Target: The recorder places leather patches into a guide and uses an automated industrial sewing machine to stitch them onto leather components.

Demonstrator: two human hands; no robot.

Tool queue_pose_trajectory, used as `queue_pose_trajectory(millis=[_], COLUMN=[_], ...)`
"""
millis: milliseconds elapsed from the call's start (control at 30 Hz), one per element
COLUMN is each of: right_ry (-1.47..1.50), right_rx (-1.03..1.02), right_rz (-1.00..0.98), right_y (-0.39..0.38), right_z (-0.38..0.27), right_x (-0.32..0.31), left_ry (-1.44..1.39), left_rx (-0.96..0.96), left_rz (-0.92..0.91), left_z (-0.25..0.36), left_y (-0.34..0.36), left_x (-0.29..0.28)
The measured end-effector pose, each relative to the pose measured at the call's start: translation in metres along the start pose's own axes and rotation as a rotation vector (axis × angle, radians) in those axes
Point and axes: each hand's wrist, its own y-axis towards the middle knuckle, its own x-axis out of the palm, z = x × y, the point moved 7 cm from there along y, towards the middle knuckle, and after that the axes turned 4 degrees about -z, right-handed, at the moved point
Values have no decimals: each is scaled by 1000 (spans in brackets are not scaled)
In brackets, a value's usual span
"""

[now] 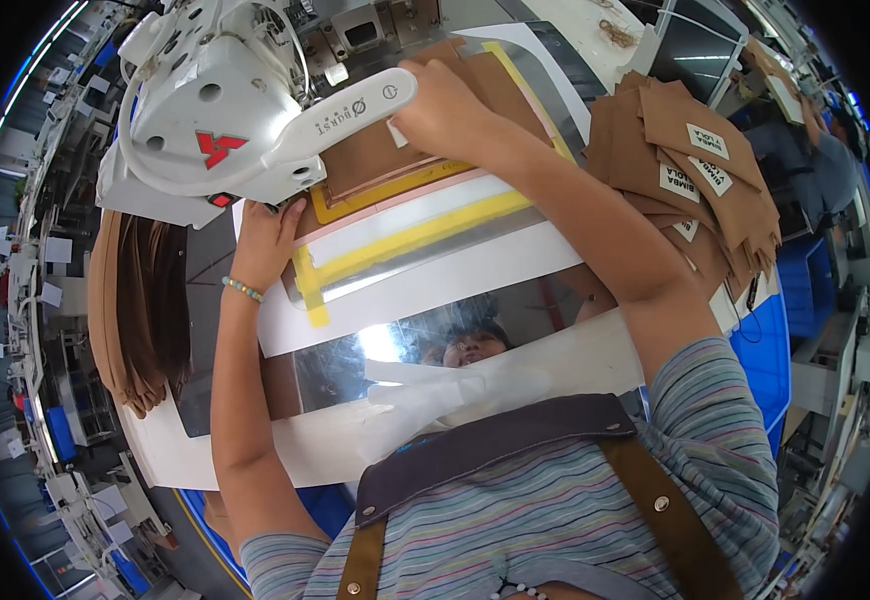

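My right hand (443,112) is closed over a brown panel (365,160), its fingers pinched at a small white label (398,134). The panel lies in a flat template with a yellow frame (355,208) and strips of yellow tape (415,240). Just above my right hand's fingers is the end of a white machine arm (340,118). My left hand (273,240) rests at the template's left edge, beside the white sewing machine head (215,110). Its thumb is apart from the fingers, whose tips are partly hidden by the machine.
Brown labelled pieces (685,165) are piled on the right, near a blue bin (765,345). A stack of brown pieces (125,300) stands at the left. White paper (305,335) and a shiny metal plate (435,345) lie in front of me. A person (820,165) sits at far right.
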Motion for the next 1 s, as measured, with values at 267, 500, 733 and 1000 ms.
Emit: queue_pose_trajectory(millis=[267, 500, 733, 1000], right_ry=[94, 356, 373, 478], right_rx=[-68, -371, -342, -340], right_rz=[42, -19, -67, -167], right_y=[10, -15, -13, -13], right_z=[-24, -30, -46, -48], right_x=[33, 55, 59, 53], left_ry=[-192, -380, -205, 99], left_rx=[67, 28, 38, 153], left_rz=[-103, -119, -94, 18], left_z=[4, -8, -32, -4], left_y=[18, 36, 53, 55], left_x=[19, 28, 34, 24])
